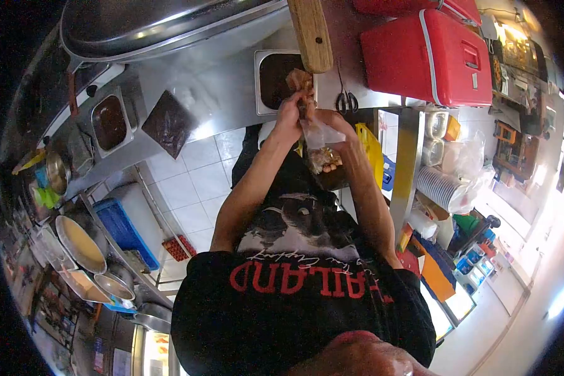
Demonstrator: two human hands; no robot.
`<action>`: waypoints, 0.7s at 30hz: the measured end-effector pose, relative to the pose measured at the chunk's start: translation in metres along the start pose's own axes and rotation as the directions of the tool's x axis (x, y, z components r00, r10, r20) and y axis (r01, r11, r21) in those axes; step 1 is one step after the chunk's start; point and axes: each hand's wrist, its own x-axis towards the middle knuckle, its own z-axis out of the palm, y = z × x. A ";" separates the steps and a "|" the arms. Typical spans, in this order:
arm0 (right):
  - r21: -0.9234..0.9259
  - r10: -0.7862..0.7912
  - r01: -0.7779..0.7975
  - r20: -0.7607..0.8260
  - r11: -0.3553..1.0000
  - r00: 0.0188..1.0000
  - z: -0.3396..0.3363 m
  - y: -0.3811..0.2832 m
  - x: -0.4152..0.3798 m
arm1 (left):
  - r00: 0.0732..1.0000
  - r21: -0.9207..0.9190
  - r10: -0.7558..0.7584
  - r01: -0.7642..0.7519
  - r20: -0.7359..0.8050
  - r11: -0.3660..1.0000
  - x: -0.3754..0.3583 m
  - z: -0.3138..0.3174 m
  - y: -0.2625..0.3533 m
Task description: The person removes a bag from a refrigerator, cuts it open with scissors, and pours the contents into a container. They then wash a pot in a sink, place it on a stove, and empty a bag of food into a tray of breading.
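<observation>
My left hand (287,118) is closed around a brown, crumpled piece (299,80) whose exact kind I cannot make out. It is over the near right corner of a steel pan (257,81) with dark contents. My right hand (338,127) is closed on a clear plastic bag (321,134) just below the brown piece. Yellowish-brown bits show in a clear wrapping (323,156) below, with fingertips against it. The bag hides parts of both hands' fingers.
Black-handled scissors (346,101) and a wooden handle (313,37) lie on the steel counter (225,69). A red cooler (426,59) stands right; a dark square sheet (169,124) overhangs the front edge at left. Another pan (111,122) sits further left. A yellow bag (371,153) hangs near my right forearm.
</observation>
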 end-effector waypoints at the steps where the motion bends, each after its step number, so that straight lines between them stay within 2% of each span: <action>1: -0.020 -0.019 0.019 -0.018 1.000 1.000 0.007 -0.001 -0.001 | 1.000 -0.009 0.001 -0.001 0.015 1.000 0.001 -0.002 -0.001; 2: -0.041 -0.039 0.037 -0.037 0.998 0.999 0.014 -0.002 -0.001 | 1.000 -0.019 0.003 -0.002 0.028 1.000 0.001 -0.005 -0.002; 4: -0.287 -0.046 -0.028 -0.246 0.958 0.968 0.035 -0.007 0.001 | 0.995 -0.060 0.012 -0.006 0.099 0.998 0.001 -0.007 -0.002; 5: -0.382 -0.089 -0.015 -0.251 0.924 0.964 0.040 -0.008 0.002 | 0.991 -0.080 0.015 -0.005 0.133 0.997 0.000 -0.007 -0.002; 7: -0.564 -0.174 0.006 -0.245 0.826 0.954 0.044 -0.007 0.003 | 0.998 -0.028 0.020 -0.022 -0.060 0.999 -0.013 0.015 0.000; 8: -0.710 -0.331 0.102 -0.191 0.696 0.924 0.044 -0.004 0.006 | 0.987 0.000 0.027 -0.027 -0.156 1.000 -0.020 0.025 0.003; 10: -0.911 -0.588 0.237 -0.007 0.337 0.809 0.041 0.005 0.012 | 0.987 0.089 0.115 -0.105 -0.111 0.990 -0.008 0.011 -0.004; 11: -0.935 -0.610 0.222 0.007 0.277 0.793 0.042 0.006 0.014 | 0.984 0.132 0.157 -0.145 -0.084 0.981 0.000 0.004 -0.009; 13: -0.970 -0.649 0.185 0.041 0.155 0.759 0.046 0.008 0.019 | 0.989 0.068 0.135 -0.130 -0.064 0.989 0.009 -0.007 -0.013; 17: -0.989 -0.574 -0.022 -0.103 0.148 0.813 0.054 0.006 0.021 | 0.999 -0.142 0.036 -0.030 0.037 0.989 0.004 -0.008 -0.003; 20: -0.966 -0.467 -0.237 -0.257 0.102 0.846 0.070 -0.003 0.019 | 0.993 -0.027 0.118 -0.119 -0.026 0.993 -0.008 0.011 0.002; 21: -0.952 -0.422 -0.298 -0.298 0.068 0.856 0.083 -0.013 0.014 | 0.997 -0.038 0.072 -0.073 -0.019 0.997 -0.003 0.003 0.000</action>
